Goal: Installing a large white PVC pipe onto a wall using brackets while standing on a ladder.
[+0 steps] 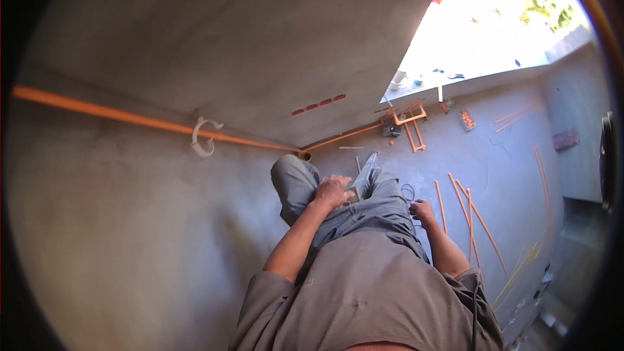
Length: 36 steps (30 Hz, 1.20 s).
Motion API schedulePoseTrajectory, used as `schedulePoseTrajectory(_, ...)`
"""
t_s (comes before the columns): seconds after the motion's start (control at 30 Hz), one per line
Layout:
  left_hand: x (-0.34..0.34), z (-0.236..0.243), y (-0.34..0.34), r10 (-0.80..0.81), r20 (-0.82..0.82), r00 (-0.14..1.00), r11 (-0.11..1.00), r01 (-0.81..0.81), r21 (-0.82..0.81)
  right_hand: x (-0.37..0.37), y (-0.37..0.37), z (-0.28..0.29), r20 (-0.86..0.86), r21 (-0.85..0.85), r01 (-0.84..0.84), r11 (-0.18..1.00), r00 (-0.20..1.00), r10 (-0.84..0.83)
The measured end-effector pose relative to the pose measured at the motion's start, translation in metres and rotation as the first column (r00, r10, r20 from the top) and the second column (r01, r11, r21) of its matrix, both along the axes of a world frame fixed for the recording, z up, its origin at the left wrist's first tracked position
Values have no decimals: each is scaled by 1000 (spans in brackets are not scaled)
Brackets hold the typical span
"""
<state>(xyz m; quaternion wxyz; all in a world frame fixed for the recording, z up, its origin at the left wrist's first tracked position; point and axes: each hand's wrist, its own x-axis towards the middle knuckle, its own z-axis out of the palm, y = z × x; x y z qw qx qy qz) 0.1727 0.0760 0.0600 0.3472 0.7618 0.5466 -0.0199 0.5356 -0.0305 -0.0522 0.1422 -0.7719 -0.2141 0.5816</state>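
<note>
My left hand (333, 190) is closed around the wooden handle of a hand saw (368, 166), whose long metal blade points away between my bent legs in grey trousers (292, 179). My right hand (420, 211) is beside my right leg with fingers curled; whatever it may hold is too small to make out. Just above it is a dark coiled wire (407, 192). To the right, several thin orange pipes (481, 220) lie on the grey floor.
An orange pipe (117, 112) runs along the left wall with a white ring fitting (201, 138) on it. Orange pipe frames (409, 117) and a box of orange fittings (467, 120) lie ahead. A bright opening is at upper right; a pale ledge (578, 123) stands at right.
</note>
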Motion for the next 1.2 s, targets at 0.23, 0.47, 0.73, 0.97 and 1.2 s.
schedulePoseTrajectory(0.23,-95,43,2,421,148,895,818,-445,365,-12,32,4,-8,35,-54,998,999,54)
schedulePoseTrajectory(0.47,-209,-34,-65,831,108,546,518,-830,206,-9,60,17,-11,108,-12,994,1000,13)
schedulePoseTrajectory(0.73,-201,-85,-171,974,219,-51,28,-938,-345,-137,164,186,-913,10,520,854,353,-204)
schedulePoseTrajectory(0.97,-130,101,-53,651,684,330,440,-898,15,-224,180,290,-989,-54,345,937,-148,-3)
schedulePoseTrajectory(1.2,-45,197,-27,415,768,488,677,-729,97,-249,171,313,-953,-111,276,955,-301,-23)
